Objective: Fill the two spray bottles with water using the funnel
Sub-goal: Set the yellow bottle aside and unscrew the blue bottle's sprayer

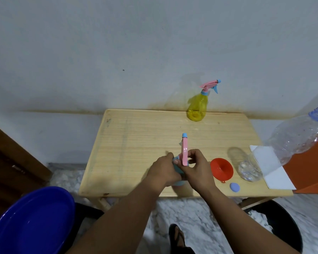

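- The blue spray bottle [178, 170] stands near the front edge of the bench [136, 143], about midway along it, mostly hidden by both hands.
- The left hand [163, 169] is wrapped round the bottle's pale blue body, fingers curled about its far side.
- The right hand [196, 167] has its fingers and thumb curled round the lower end of the pink spray head [184, 153], which sticks up between the hands with its blue nozzle tip pointing away from the person.
- The red funnel [221, 168] lies on the bench just right of the right hand, wide mouth facing up (nothing is touching it).
- A small blue cap [234, 187] sits in front of the funnel, close to the bench's front edge.
- The yellow spray bottle [197, 107] stands upright at the far edge against the wall, well apart from the hands, spray head on.
- A large clear plastic bottle [283, 143] stands at the right end beside the funnel, its base on a white paper [277, 178].
- A blue basin [31, 220] sits low at the left, beside the bench.
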